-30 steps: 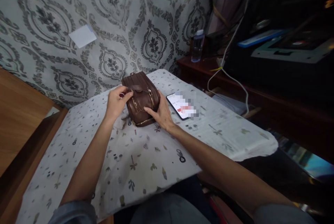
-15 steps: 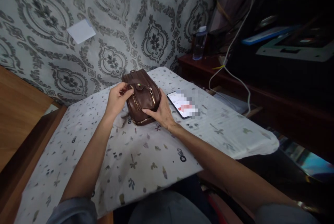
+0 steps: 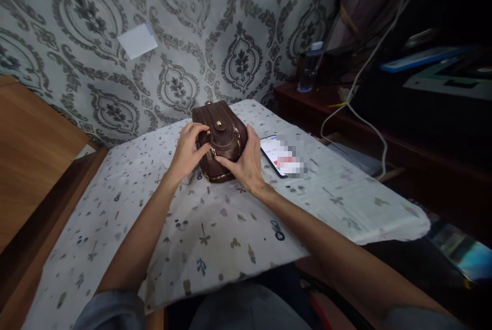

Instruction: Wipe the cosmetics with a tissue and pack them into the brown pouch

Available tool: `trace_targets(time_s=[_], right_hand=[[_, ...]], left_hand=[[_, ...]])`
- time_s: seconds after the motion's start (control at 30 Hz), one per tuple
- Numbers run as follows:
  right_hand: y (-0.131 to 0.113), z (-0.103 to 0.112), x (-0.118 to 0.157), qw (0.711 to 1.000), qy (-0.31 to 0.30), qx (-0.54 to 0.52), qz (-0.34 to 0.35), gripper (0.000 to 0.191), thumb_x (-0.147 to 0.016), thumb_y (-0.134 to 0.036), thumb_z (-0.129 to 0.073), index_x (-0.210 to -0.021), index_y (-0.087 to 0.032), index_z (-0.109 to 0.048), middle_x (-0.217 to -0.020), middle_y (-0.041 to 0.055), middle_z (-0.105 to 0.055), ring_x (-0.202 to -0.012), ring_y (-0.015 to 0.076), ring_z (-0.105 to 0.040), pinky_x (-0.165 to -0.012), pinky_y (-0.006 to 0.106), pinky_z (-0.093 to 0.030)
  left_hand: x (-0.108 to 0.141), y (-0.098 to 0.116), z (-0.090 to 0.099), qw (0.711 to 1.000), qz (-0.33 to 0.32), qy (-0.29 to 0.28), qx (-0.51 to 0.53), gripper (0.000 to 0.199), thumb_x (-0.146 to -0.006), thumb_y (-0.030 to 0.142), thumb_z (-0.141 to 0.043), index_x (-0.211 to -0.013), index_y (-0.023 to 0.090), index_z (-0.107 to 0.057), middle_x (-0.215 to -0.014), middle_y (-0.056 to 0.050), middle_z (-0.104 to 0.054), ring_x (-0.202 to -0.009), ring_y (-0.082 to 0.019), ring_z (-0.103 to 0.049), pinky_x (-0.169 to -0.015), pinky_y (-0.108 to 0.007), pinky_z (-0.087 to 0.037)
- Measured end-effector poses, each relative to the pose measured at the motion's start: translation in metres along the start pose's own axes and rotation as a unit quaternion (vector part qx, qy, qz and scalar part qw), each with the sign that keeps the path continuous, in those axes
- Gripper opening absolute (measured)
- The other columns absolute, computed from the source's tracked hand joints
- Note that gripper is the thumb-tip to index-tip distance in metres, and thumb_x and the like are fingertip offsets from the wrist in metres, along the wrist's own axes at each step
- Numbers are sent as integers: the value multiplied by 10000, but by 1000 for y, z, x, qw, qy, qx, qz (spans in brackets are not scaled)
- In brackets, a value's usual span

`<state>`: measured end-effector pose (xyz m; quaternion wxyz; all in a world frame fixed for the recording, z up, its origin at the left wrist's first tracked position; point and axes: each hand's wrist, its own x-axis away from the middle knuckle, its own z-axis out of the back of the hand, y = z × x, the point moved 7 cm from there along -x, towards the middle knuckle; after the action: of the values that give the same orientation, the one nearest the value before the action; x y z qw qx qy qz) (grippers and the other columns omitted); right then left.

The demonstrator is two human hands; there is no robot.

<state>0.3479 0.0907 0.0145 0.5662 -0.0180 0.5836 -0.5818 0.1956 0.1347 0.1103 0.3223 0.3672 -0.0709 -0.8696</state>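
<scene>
A brown leather bag (image 3: 225, 112) with gold zips and a round metal snap on its strap lies on the patterned tablecloth in front of me. My right hand (image 3: 248, 163) is wrapped around its right side, thumb across the front. At the left front of the bag is my left hand (image 3: 191, 148), its thumb and fingers spread apart near a gold zip. Whether those fingertips touch the leather I cannot tell. A phone (image 3: 279, 156) with a lit, partly blurred screen lies just right of the bag.
The tablecloth (image 3: 226, 238) covers a table set against a patterned wall. To the right, a clear bottle (image 3: 309, 71) stands on a dark red desk (image 3: 286, 95), with a white cable (image 3: 369, 127) hanging off it. White paper (image 3: 137, 41) is on the wall.
My left thumb and fingers have parted and shifted lower on the bag's front. The strap with the snap shows more fully. The whole view has swung slightly left.
</scene>
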Motion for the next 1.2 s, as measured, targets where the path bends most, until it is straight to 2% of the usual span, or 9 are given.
trace_targets(time_s=[0.13, 0.3, 0.43, 0.57, 0.67, 0.77, 0.9, 1.03, 1.2], right_hand=[[-8, -5, -5, 999, 8, 47, -3, 1118, -737, -791, -623, -1558, -207, -139, -1543, 245, -265, -1460, 443, -250, -1072, 690, -348], [-7, -10, -10, 998, 34, 56, -9, 1112, -715, -820, -616, -1537, -213, -179, -1485, 239, -319, -1420, 434, -311, -1045, 673, -390], [-6, -10, -9, 998, 50, 46, -2, 1090, -729, -817, -601, -1533, -213, -181, -1477, 231, -326, -1407, 421, -320, -1050, 666, -386], [-8, -9, -8, 998, 54, 44, 1, 1038, -770, -772, -591, -1531, -194, -188, -1469, 230, -341, -1402, 408, -319, -1062, 652, -377], [-10, -8, -8, 997, 53, 50, 3, 1016, -784, -754, -586, -1528, -183, -195, -1470, 231, -345, -1400, 400, -326, -1063, 638, -383], [-11, -7, -8, 998, 49, 49, 2, 1010, -785, -745, -593, -1527, -185, -197, -1477, 230, -345, -1398, 395, -331, -1064, 631, -385], [-11, -6, -7, 998, 47, 46, -1, 1010, -782, -743, -603, -1518, -165, -225, -1478, 234, -352, -1397, 388, -335, -1077, 615, -382], [-9, -7, -8, 998, 32, 45, -6, 1076, -739, -768, -636, -1527, -167, -218, -1485, 232, -346, -1395, 390, -335, -1087, 618, -373], [-8, -7, -8, 999, 21, 33, -7, 1072, -745, -778, -623, -1526, -154, -235, -1494, 243, -332, -1407, 400, -317, -1097, 615, -364]], left_hand=[[-5, 9, 5, 999, 8, 27, -41, 93, -908, 231, -575, -952, 214, -655, -969, -52, -637, -977, -225, -562, -865, -349, -453], [-13, -9, 5, 988, 99, 85, 81, 181, -885, 268, -588, -723, 190, -611, -731, 3, -563, -743, -159, -543, -647, -262, -413], [-11, -13, 1, 979, 120, 90, 137, 171, -851, 268, -612, -701, 187, -626, -720, 7, -561, -749, -159, -547, -659, -266, -422], [2, 5, 5, 989, 70, 118, 55, 114, -839, 203, -611, -731, 198, -646, -801, -13, -612, -850, -193, -563, -804, -323, -439], [8, 14, 5, 992, 41, 121, 21, 111, -843, 176, -600, -748, 201, -652, -838, -20, -628, -888, -205, -558, -844, -337, -426], [3, 10, 7, 991, 52, 119, 42, 143, -840, 192, -613, -698, 198, -617, -767, -3, -582, -816, -183, -545, -779, -306, -421], [-18, -8, 7, 984, 105, 115, 86, 272, -847, 232, -616, -597, 189, -519, -656, 23, -485, -672, -142, -485, -633, -266, -364], [-34, -18, 2, 980, 133, 111, 101, 322, -844, 222, -611, -567, 191, -450, -586, 43, -430, -603, -122, -417, -609, -264, -320], [-27, -8, 4, 981, 114, 126, 96, 314, -868, 249, -590, -594, 199, -446, -592, 43, -434, -609, -128, -422, -611, -268, -320]])
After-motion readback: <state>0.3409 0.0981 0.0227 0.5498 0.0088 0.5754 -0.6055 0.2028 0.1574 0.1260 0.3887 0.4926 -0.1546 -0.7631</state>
